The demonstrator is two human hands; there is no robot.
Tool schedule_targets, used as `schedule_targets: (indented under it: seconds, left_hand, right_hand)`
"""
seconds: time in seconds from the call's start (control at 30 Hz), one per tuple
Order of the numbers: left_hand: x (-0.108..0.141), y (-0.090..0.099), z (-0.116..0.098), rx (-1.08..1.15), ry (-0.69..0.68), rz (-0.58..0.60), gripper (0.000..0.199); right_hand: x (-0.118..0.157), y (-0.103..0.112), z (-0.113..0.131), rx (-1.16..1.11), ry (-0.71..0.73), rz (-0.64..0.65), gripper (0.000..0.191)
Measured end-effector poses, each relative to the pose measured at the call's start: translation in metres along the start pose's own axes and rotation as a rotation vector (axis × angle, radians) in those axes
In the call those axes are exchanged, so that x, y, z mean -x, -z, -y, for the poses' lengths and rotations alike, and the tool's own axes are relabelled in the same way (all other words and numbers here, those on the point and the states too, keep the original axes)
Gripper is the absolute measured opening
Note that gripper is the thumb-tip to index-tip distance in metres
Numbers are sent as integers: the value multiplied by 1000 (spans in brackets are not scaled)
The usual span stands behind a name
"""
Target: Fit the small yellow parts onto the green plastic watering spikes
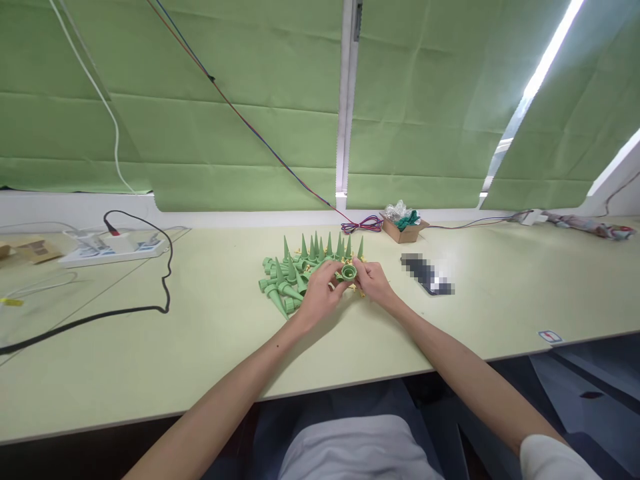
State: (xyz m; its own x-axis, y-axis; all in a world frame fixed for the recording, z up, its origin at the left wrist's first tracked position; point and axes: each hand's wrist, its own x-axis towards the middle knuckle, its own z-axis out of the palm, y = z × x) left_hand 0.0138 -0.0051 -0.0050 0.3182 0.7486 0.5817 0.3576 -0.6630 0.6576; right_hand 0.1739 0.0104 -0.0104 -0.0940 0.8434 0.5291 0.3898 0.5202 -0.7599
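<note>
A green plastic cone piece (349,272) is held with its round open end facing me. My left hand (324,288) has its fingers closed round the left side of this piece. At its right side, my right hand (371,280) is pinched; whatever lies between those fingertips is too small to make out. Several green cones (283,288) lie in a heap to the left of my left hand. Behind the hands, more green cones (321,248) stand upright with their points up. Small yellow pieces (363,292) are scattered beside and under my right hand.
A dark phone, partly pixelated (427,274), lies to the right. Behind it stands a cardboard box (404,231) with plastic and green material, next to a coiled cable (363,225). A power strip (114,249) and black cable (169,267) are at the left. The table's front edge is near my forearms.
</note>
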Motion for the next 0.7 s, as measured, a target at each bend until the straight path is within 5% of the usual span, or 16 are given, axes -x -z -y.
schedule_targets:
  seconds: [0.23, 0.6, 0.7]
  left_hand:
    - [1, -1, 3, -72, -73, -1, 27]
    - [-1, -1, -4, 218, 303, -33, 16]
    - [-4, 0, -4, 383, 371, -9, 29]
  right_hand:
    - [0, -2, 0, 69, 25, 1, 69]
    - [2, -3, -1, -14, 0, -41, 63]
    - [2, -3, 0, -33, 6, -51, 62]
